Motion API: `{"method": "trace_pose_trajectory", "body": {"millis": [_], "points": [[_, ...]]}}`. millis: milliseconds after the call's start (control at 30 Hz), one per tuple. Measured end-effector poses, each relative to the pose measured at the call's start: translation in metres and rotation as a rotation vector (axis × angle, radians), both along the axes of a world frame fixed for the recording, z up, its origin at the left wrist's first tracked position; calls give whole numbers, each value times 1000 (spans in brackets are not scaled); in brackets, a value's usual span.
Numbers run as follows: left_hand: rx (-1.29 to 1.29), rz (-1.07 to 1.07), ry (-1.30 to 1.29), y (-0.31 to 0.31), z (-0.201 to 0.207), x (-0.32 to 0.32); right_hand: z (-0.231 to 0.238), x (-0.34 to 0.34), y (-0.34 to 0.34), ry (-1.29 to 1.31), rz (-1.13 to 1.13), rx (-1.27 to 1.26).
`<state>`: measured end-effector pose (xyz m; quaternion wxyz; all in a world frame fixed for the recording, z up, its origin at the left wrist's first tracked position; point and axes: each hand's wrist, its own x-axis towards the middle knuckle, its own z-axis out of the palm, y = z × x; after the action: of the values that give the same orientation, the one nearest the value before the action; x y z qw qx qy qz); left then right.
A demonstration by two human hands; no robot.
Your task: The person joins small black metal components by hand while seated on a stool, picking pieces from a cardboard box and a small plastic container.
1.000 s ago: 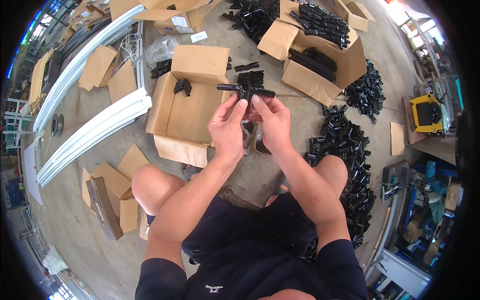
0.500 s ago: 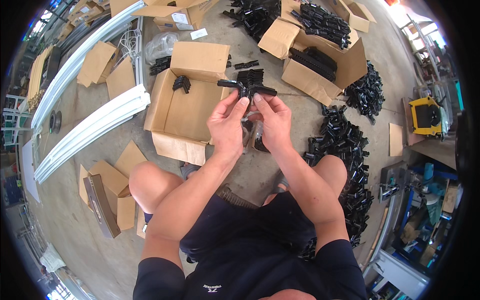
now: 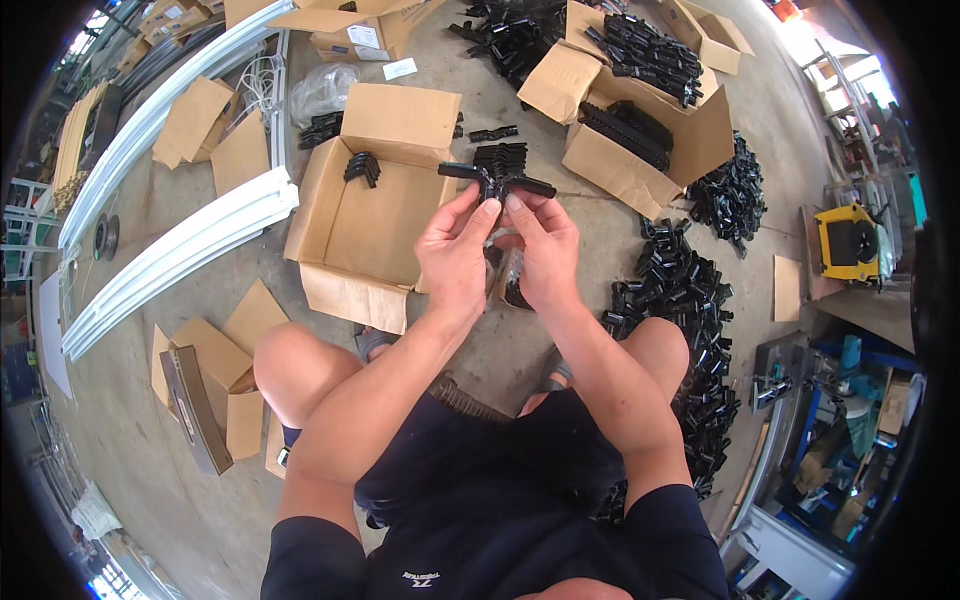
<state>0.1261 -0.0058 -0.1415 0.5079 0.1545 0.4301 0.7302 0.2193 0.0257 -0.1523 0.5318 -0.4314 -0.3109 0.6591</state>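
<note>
Both hands meet in front of me around one black connector with two arms spread out sideways [image 3: 458, 171]. My left hand [image 3: 455, 240] pinches its left half between thumb and fingers. On its right half, my right hand [image 3: 545, 245] grips the same way, thumbs nearly side by side. Just beyond the connector, a stack of similar black pieces [image 3: 500, 156] lies in a row on the floor. To the left stands an open cardboard box [image 3: 375, 225] with a few nested black pieces [image 3: 362, 169] in its far left corner. A small open box [image 3: 514, 285] below my hands is partly hidden.
A long heap of loose black connectors [image 3: 680, 300] runs along my right side. Another cardboard box [image 3: 625, 178], holding stacked black parts, stands at the far right. White curved profiles [image 3: 190, 255] and flattened cardboard [image 3: 245, 345] lie on the left. A yellow machine [image 3: 848, 242] is at right.
My view has shifted slightly. Both hands keep the black connector in nearly the same place and grip.
</note>
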Motion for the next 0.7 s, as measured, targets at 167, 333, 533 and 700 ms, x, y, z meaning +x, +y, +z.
{"method": "trace_pose_trajectory", "body": {"millis": [167,333,533,700], "points": [[2,4,-13,1,1,2,-6,2,3,34,3,1],[3,5,-20,2,4,2,8,-9,-1,111,-53,-31],[-3,0,-18,4,0,2,-5,-1,4,137,3,-57],[11,6,-12,4,0,4,4,-6,1,189,-39,-48]]}}
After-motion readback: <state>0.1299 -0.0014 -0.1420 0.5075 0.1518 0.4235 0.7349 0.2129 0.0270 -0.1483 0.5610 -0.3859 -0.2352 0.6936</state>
